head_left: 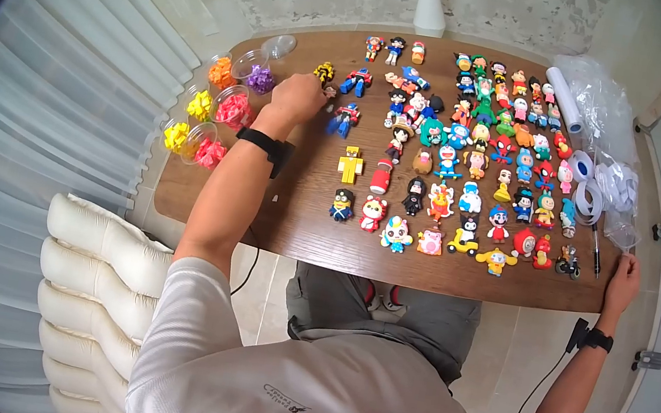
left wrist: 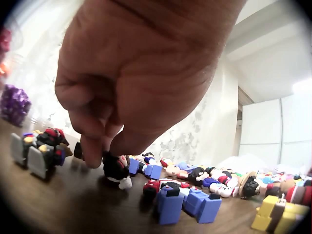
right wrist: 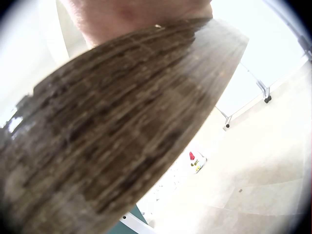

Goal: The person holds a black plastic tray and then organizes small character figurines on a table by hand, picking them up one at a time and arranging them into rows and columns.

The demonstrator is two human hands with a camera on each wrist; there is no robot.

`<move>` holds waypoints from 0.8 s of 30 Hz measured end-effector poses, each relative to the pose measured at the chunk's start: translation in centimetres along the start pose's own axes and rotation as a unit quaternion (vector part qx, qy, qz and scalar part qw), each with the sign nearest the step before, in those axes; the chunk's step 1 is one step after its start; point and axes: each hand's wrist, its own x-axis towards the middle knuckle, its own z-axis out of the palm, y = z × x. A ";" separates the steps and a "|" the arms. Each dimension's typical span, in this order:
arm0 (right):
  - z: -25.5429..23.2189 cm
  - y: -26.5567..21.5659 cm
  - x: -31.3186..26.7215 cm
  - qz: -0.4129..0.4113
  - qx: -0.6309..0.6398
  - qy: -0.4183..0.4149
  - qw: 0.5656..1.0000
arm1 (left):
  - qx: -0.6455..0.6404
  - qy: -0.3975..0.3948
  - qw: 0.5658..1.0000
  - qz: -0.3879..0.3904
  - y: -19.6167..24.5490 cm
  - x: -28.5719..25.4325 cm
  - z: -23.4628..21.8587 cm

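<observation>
With thumb and fingers bent, my left hand (head_left: 297, 99) pinches a small black-headed figurine (left wrist: 116, 168) at the table's far left. That toy is low over the wood in the left wrist view, mostly masked by the hand in the head view. Just beyond lies a yellow-and-black robot figure (head_left: 324, 71). Blue-and-red robot figures (head_left: 357, 82) lie to the right of the hand. My right hand (head_left: 625, 280) grips the right edge of the wooden table (head_left: 285, 221), its fingers curled there. In the right wrist view its fingers are hidden behind the wood (right wrist: 112, 117).
Clear cups hold orange (head_left: 221, 72), purple (head_left: 261, 79), yellow and pink (head_left: 235, 109) pieces at the left. Many figurines (head_left: 473, 164) lie in rows across the middle and right. A white roll (head_left: 564, 100), plastic bags (head_left: 617, 121), tape (head_left: 588, 200) and a pen (head_left: 595, 253) line the right side.
</observation>
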 end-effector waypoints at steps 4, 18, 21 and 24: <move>0.3 0.3 0.3 0.002 -0.003 -0.001 1.000 | 0.037 0.016 0.999 -0.006 -0.2 -0.3 0.1; 0.2 -0.1 0.1 0.008 -0.003 0.000 1.000 | 0.009 0.037 0.998 0.044 0.4 -1.2 0.0; 0.0 0.0 0.1 0.022 -0.027 -0.021 0.999 | -0.019 0.081 0.994 0.077 1.4 -1.2 -0.3; 0.1 0.0 0.2 0.005 -0.013 -0.005 1.000 | 0.003 0.097 0.987 0.128 2.2 0.5 0.0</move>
